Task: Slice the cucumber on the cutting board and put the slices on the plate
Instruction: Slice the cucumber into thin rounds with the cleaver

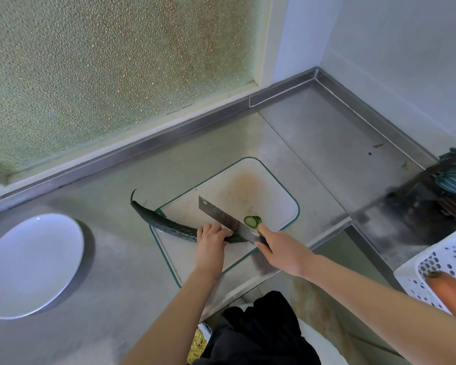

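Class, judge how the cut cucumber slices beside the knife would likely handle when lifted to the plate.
The slices look thin and wet-faced, so probably slippery and light. They lean in a small stack against the knife, so likely to topple or scatter if nudged.

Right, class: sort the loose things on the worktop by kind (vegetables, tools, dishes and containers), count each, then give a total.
Vegetables: 2, the cucumber and the carrot
Tools: 2, the knife and the cutting board
Dishes and containers: 2, the plate and the white basket
Total: 6
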### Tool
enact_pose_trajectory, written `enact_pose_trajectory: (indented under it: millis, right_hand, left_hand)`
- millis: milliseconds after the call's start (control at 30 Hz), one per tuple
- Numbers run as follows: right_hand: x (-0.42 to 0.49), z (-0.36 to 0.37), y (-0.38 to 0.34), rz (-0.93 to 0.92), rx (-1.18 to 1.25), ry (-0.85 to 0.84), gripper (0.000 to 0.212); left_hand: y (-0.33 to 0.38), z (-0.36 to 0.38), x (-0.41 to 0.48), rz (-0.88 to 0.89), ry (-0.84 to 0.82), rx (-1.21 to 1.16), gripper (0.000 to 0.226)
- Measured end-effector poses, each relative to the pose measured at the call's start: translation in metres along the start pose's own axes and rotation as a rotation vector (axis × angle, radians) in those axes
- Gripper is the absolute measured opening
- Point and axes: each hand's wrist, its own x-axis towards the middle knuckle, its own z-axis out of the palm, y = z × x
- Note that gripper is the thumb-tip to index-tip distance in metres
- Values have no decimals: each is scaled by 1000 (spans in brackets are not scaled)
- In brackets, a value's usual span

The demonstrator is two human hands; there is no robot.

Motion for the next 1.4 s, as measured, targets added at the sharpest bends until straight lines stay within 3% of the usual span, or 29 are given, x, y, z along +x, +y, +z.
enact_pose_trajectory:
  millis: [900,1200,1400]
  right_hand:
    - [-4,0,-8,-19,-134,11,13]
    - [3,-2,-7,-7,-76,-19,7]
    - [12,11,-4,52,-51,-16,21]
  left_hand:
    - [2,1,2,-31,-11,17,23]
    - [0,3,2,-30,-8,34,25]
    - [-2,5,1,-11,-11,38,31]
